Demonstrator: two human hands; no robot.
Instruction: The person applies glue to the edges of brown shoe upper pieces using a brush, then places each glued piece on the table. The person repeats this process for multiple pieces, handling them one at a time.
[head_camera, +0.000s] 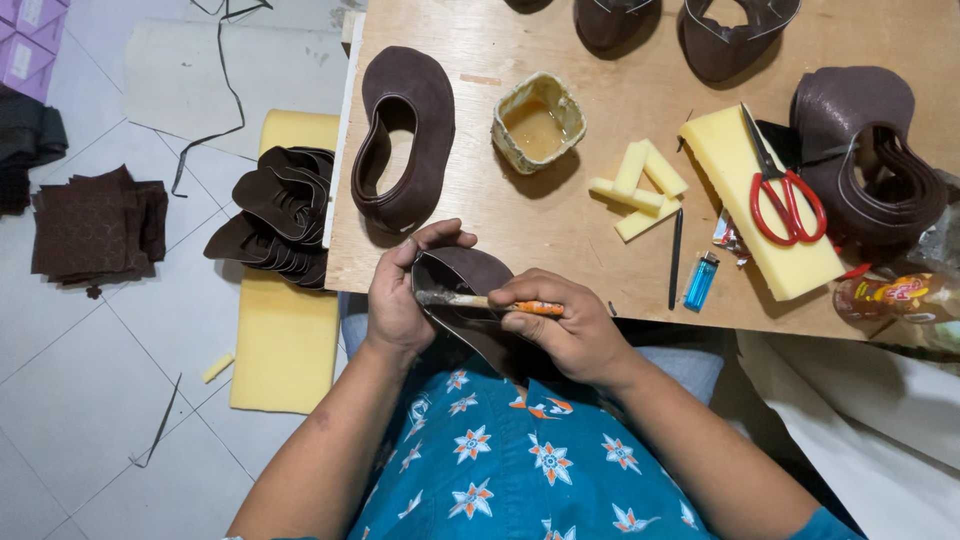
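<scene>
Over my lap, just short of the desk (470, 215) edge, my left hand (400, 300) wraps around a brown leather shoe piece (470, 275), fingers closed on its rim with the thumb curled over the top. My right hand (570, 330) grips a brush (490, 302) with an orange handle, fingers closed on it, and the bristle end lies against the inside of the piece. Below my hands is my blue shirt (510, 460) with its star flowers.

On the wooden desk just past my right hand lie a thin black stick (676, 258) and a blue lighter (701, 281), side by side. Beyond my left hand sits another brown shoe piece (420, 110), open side up. To its right stands a small square pot of glue (538, 122), and further right a few yellow foam strips (640, 185) lie piled together. A big yellow foam block (740, 210) carries red-handled scissors (785, 200). Past that, more brown shoe pieces (865, 150) are stacked at the right edge, with a bottle (890, 297) lying near them. Three more dark pieces (730, 35) sit along the far edge.

On the tiled floor to my left, a stack of brown shoe pieces (275, 215) rests on a long yellow foam pad (285, 340), and a pile of brown fabric squares (95, 225) lies well apart from it.
</scene>
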